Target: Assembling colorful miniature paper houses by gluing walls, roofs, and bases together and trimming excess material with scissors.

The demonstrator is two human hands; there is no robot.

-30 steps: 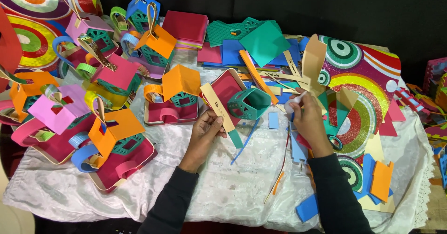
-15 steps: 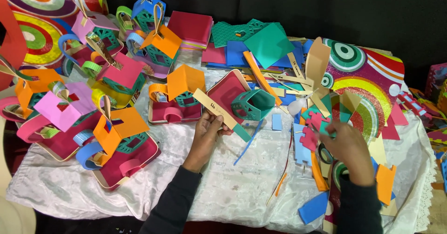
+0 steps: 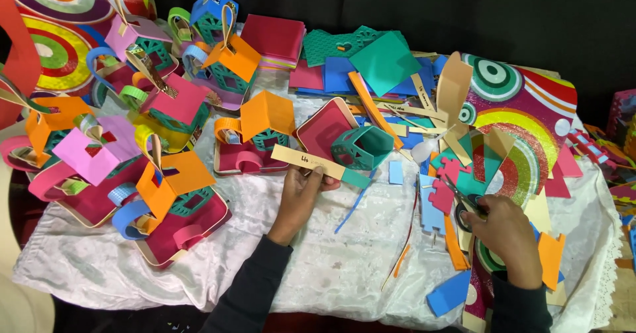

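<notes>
My left hand (image 3: 299, 197) holds a long tan card strip (image 3: 307, 162) with a teal end, level over the white cloth (image 3: 331, 267). Just behind the strip sits a teal cut-out paper house body (image 3: 362, 149) on a dark pink tray (image 3: 323, 129). My right hand (image 3: 507, 233) rests to the right on a pile of paper scraps, its fingers closed round the handles of scissors (image 3: 464, 199) whose blades point up and left. Blue, pink and orange offcuts lie around that hand.
Finished paper houses with orange (image 3: 266, 115) and pink (image 3: 177, 101) roofs on pink trays fill the left half. Stacked coloured sheets (image 3: 371, 64) lie at the back. Glittery ringed boards (image 3: 523, 134) lie at right, with others at the far left. The table edge runs along the bottom.
My right hand has moved from beside the strip down and to the right onto the scrap pile and taken hold of the scissors. The left hand keeps the strip, shifted slightly.
</notes>
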